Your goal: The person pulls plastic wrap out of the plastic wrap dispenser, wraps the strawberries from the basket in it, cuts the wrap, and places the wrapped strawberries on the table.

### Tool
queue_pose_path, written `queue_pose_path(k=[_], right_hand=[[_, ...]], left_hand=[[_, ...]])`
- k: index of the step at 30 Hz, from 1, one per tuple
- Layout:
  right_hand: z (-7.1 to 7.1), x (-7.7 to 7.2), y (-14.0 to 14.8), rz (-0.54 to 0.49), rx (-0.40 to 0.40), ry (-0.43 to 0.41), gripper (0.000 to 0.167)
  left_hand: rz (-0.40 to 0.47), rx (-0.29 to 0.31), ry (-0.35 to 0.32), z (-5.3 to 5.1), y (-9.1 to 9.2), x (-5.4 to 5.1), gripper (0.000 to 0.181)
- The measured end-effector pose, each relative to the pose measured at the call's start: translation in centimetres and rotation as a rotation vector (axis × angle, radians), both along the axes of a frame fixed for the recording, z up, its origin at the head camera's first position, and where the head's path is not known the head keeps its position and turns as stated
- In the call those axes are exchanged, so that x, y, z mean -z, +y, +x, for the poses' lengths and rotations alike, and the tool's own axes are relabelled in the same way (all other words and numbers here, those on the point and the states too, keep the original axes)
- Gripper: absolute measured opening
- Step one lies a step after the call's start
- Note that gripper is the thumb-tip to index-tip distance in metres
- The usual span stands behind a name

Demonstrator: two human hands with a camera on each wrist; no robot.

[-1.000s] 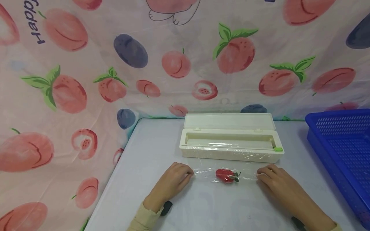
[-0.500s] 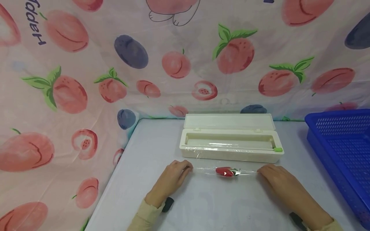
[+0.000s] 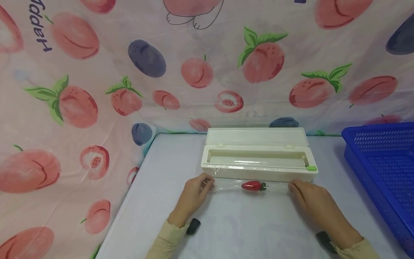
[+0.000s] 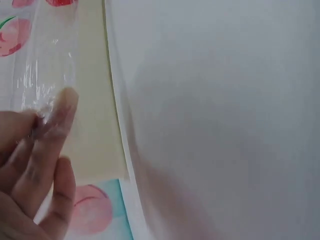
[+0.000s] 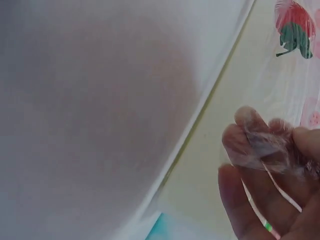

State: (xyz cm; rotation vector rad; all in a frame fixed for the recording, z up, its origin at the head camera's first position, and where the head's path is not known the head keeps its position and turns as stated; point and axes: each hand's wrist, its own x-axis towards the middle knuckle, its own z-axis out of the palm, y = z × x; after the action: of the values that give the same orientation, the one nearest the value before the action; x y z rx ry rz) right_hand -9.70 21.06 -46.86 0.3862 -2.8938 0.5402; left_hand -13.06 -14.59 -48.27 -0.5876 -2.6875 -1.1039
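Note:
A red strawberry (image 3: 253,185) with green leaves lies wrapped in a strip of clear cling film (image 3: 228,185). My left hand (image 3: 193,194) pinches the film's left end, thumb against fingers in the left wrist view. At the opposite end, my right hand (image 3: 315,201) pinches the film (image 5: 270,147), bunched and creased over its fingertips in the right wrist view. The film is drawn out between both hands, just in front of a white cling film dispenser box (image 3: 255,174). Only part of the strawberry (image 5: 296,30) shows in the right wrist view.
The dispenser's lid (image 3: 255,136) stands tipped back, and a small green slider (image 3: 311,168) sits at its right front edge. A blue plastic basket (image 3: 352,147) is at the right. Fruit-printed cloth (image 3: 181,43) hangs behind and left of the white table (image 3: 239,226).
Both hands have moved slightly away from me with the film and strawberry, closer to the dispenser. The film around the strawberry has narrowed from a looser sheet into a tight strip.

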Motion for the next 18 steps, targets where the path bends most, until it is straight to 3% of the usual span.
queue_pose_path(k=[5,12,18], right_hand=[[-0.3,0.1,-0.1,-0.062,0.072,0.018,0.012],[-0.7,0.6,0.0,-0.161,0.136,0.152,0.013],[-0.7,0.3,-0.3,-0.229,0.205,0.165,0.015]], left_hand=[[0.048,-0.084,-0.033,-0.2,0.7,0.2,0.004],[0.104,-0.187,-0.037,-0.5,1.5,0.4,0.005],[0.158,-0.276,-0.031,-0.6,1.8,0.6,0.005]])
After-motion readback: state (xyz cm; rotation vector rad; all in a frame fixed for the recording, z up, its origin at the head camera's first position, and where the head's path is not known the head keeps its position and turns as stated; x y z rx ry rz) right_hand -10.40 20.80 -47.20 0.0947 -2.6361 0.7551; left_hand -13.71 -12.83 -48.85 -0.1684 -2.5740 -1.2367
